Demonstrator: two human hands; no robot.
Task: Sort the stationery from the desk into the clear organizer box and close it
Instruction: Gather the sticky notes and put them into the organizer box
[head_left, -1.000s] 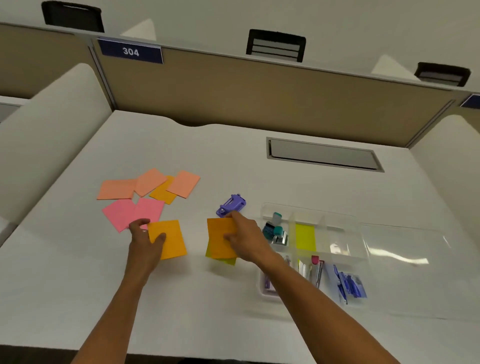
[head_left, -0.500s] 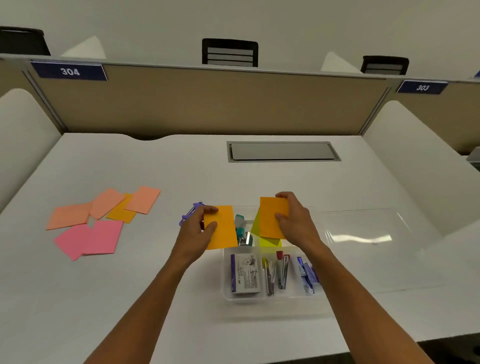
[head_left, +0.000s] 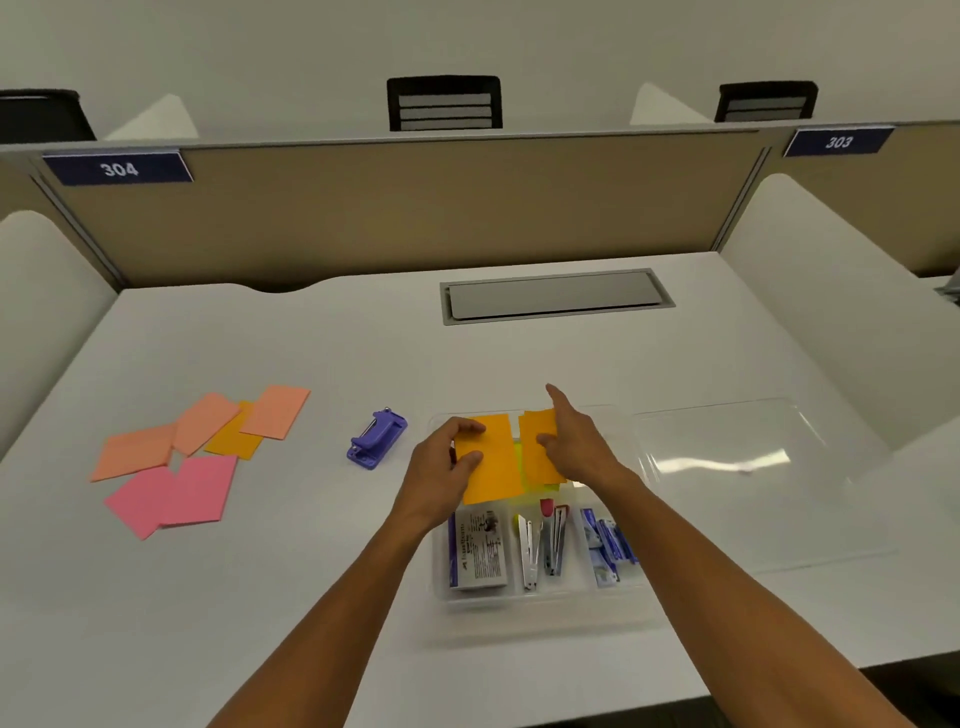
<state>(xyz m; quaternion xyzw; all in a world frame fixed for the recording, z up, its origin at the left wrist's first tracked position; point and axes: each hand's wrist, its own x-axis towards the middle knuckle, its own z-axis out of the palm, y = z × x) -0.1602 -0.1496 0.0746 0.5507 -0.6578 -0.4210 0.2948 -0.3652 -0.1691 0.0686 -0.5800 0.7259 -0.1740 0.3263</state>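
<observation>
The clear organizer box (head_left: 540, 597) sits open at the desk's front centre, its lid (head_left: 727, 457) lying flat to the right. My left hand (head_left: 441, 473) pinches an orange paper sheet (head_left: 493, 467) over the box's back compartments. My right hand (head_left: 576, 447) holds a second orange sheet (head_left: 537, 441) right beside it, with a yellow-green sheet partly hidden underneath. The front compartments hold a staple packet (head_left: 478, 551), staplers (head_left: 543, 540) and blue items (head_left: 608, 545). A purple hole punch (head_left: 376, 439) lies left of the box.
Several loose sheets, peach (head_left: 135, 449), orange (head_left: 234, 436) and pink (head_left: 174, 493), lie spread on the left of the white desk (head_left: 260, 597). A grey cable hatch (head_left: 556, 296) is set in the desk behind the box. Beige partitions enclose the desk.
Both hands carried their orange sheets from the desk surface rightward over the box's back compartments. The two sheets now sit closer together. The head camera turned right.
</observation>
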